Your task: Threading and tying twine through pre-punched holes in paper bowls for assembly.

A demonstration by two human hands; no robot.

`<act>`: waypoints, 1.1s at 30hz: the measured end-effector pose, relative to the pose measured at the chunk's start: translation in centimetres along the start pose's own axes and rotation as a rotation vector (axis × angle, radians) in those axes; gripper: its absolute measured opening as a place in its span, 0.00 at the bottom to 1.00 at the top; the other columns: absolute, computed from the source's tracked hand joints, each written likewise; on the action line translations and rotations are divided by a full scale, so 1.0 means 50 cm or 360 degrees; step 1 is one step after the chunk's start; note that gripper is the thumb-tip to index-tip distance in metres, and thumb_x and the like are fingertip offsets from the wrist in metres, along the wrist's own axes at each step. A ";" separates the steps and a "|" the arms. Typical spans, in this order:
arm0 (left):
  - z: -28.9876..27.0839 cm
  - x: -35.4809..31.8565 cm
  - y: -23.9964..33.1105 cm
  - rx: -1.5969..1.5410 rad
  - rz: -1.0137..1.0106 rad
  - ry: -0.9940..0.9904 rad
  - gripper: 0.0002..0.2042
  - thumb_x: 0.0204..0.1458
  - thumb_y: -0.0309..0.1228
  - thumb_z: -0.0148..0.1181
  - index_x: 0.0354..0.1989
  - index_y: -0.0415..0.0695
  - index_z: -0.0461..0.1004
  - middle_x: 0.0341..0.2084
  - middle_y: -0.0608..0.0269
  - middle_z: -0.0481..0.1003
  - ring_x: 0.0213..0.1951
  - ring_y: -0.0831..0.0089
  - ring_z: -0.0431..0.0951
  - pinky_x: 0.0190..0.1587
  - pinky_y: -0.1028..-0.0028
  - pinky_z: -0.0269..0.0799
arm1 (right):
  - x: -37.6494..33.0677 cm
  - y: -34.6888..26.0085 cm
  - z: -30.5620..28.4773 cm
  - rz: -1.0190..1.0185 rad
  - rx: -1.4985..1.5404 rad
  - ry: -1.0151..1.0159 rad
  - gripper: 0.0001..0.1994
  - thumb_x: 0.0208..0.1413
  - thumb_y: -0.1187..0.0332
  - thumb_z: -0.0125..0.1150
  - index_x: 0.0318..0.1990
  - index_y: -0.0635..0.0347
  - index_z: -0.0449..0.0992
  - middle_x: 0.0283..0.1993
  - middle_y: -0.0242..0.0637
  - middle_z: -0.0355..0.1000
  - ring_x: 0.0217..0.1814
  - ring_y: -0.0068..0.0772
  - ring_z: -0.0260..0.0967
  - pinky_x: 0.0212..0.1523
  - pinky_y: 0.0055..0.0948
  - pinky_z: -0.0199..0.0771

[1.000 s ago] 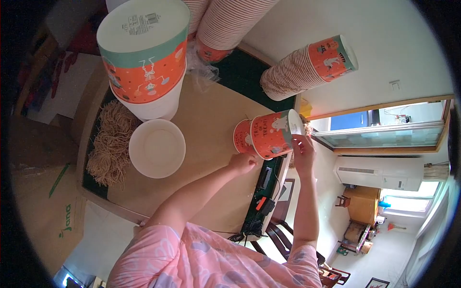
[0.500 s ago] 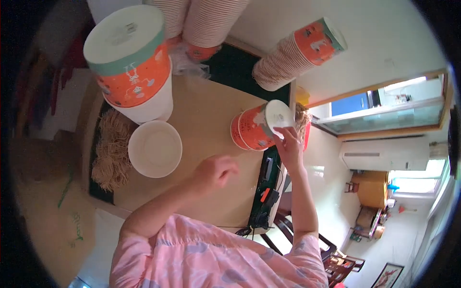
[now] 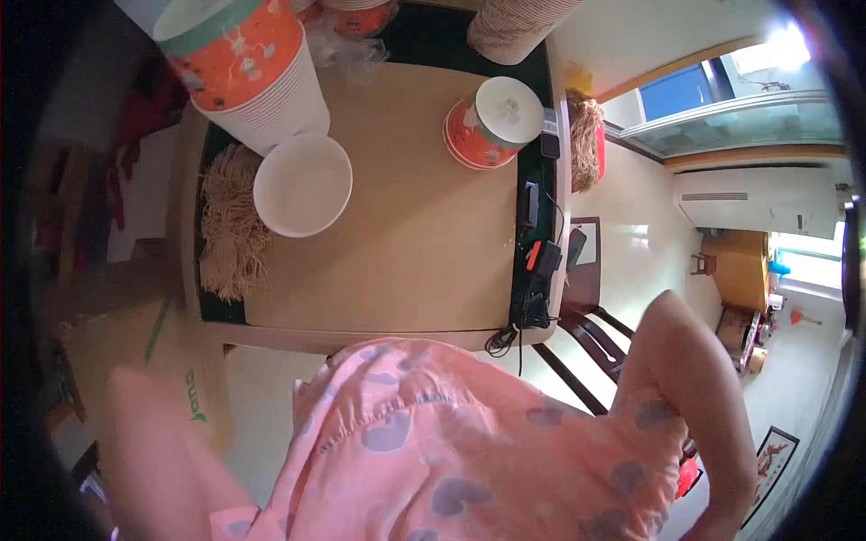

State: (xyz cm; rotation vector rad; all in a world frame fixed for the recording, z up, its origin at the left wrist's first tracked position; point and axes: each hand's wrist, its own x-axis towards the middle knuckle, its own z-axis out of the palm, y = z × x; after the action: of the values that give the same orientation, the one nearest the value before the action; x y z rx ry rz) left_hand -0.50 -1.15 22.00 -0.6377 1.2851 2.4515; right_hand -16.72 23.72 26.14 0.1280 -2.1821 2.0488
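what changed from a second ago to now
Both hands have let go of the two printed tubs, the left first; the left arm and right arm have drawn back toward the person, and neither hand shows now. The camera's view shifted. The open white tub and tan strands stay on the table as they were.

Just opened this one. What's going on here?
A person in a pink patterned top is at a table, but neither hand shows, so what they hold can't be told. The left arm is blurred. On the table, a short stack of orange-and-green tubs sits bottom-up on the right. On the left, an open white tub stands mouth-up beside brown strands, near a taller tub stack.
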 end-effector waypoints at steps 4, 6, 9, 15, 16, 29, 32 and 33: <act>0.010 -0.057 -0.042 0.0027 0.0050 0.0105 0.03 0.48 0.25 0.56 0.25 0.40 0.73 0.29 0.63 0.73 0.31 0.73 0.73 0.36 0.73 0.71 | -0.054 -0.016 -0.033 0.0050 0.0053 -0.0171 0.05 0.49 0.74 0.56 0.33 0.66 0.73 0.32 0.39 0.70 0.34 0.26 0.67 0.38 0.26 0.67; 0.012 -0.082 -0.057 0.0049 0.0090 0.0148 0.04 0.49 0.26 0.56 0.25 0.41 0.73 0.29 0.63 0.73 0.31 0.73 0.73 0.35 0.73 0.70 | -0.076 -0.025 -0.045 0.0057 0.0085 -0.0249 0.04 0.50 0.74 0.56 0.32 0.65 0.72 0.32 0.39 0.70 0.33 0.26 0.67 0.38 0.26 0.66; 0.013 -0.113 -0.073 0.0086 0.0152 0.0209 0.04 0.49 0.27 0.55 0.26 0.41 0.73 0.29 0.63 0.73 0.31 0.73 0.73 0.35 0.73 0.70 | -0.102 -0.036 -0.061 0.0064 0.0133 -0.0363 0.04 0.50 0.74 0.56 0.31 0.65 0.72 0.31 0.38 0.69 0.32 0.26 0.66 0.37 0.26 0.66; 0.014 -0.155 -0.094 0.0146 0.0242 0.0335 0.04 0.50 0.28 0.55 0.27 0.41 0.73 0.29 0.63 0.73 0.31 0.73 0.73 0.35 0.73 0.70 | -0.132 -0.045 -0.088 0.0110 0.0206 -0.0589 0.03 0.50 0.74 0.56 0.30 0.64 0.70 0.30 0.37 0.68 0.31 0.26 0.66 0.34 0.26 0.64; 0.013 -0.161 -0.099 0.0153 0.0253 0.0357 0.04 0.50 0.28 0.55 0.27 0.41 0.73 0.29 0.63 0.73 0.31 0.73 0.73 0.35 0.73 0.70 | -0.136 -0.045 -0.092 0.0122 0.0215 -0.0627 0.03 0.50 0.74 0.56 0.29 0.64 0.70 0.30 0.37 0.68 0.30 0.26 0.65 0.34 0.26 0.64; -0.029 -0.208 -0.127 0.0252 0.0418 0.0664 0.06 0.51 0.31 0.55 0.30 0.42 0.74 0.29 0.63 0.73 0.31 0.73 0.72 0.35 0.73 0.70 | -0.165 -0.047 -0.121 0.0267 0.0352 -0.1140 0.06 0.52 0.74 0.55 0.25 0.62 0.67 0.27 0.35 0.66 0.27 0.26 0.64 0.29 0.27 0.61; -0.040 -0.217 -0.127 0.0270 0.0446 0.0747 0.07 0.51 0.32 0.54 0.30 0.43 0.74 0.29 0.63 0.73 0.31 0.73 0.72 0.35 0.73 0.70 | -0.166 -0.048 -0.125 0.0314 0.0382 -0.1266 0.06 0.52 0.74 0.55 0.25 0.62 0.66 0.26 0.35 0.65 0.26 0.26 0.63 0.28 0.27 0.61; -0.044 -0.219 -0.126 0.0276 0.0459 0.0775 0.07 0.51 0.32 0.54 0.31 0.43 0.74 0.29 0.63 0.73 0.31 0.73 0.72 0.35 0.73 0.70 | -0.166 -0.047 -0.125 0.0327 0.0393 -0.1309 0.07 0.52 0.74 0.55 0.24 0.62 0.66 0.26 0.35 0.65 0.26 0.26 0.63 0.28 0.27 0.60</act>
State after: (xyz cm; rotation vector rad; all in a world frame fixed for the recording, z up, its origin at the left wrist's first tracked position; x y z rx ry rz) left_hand 12.30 -0.10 22.13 -1.1175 1.8645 2.4478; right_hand -7.88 29.49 27.48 0.9660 -2.3844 2.7187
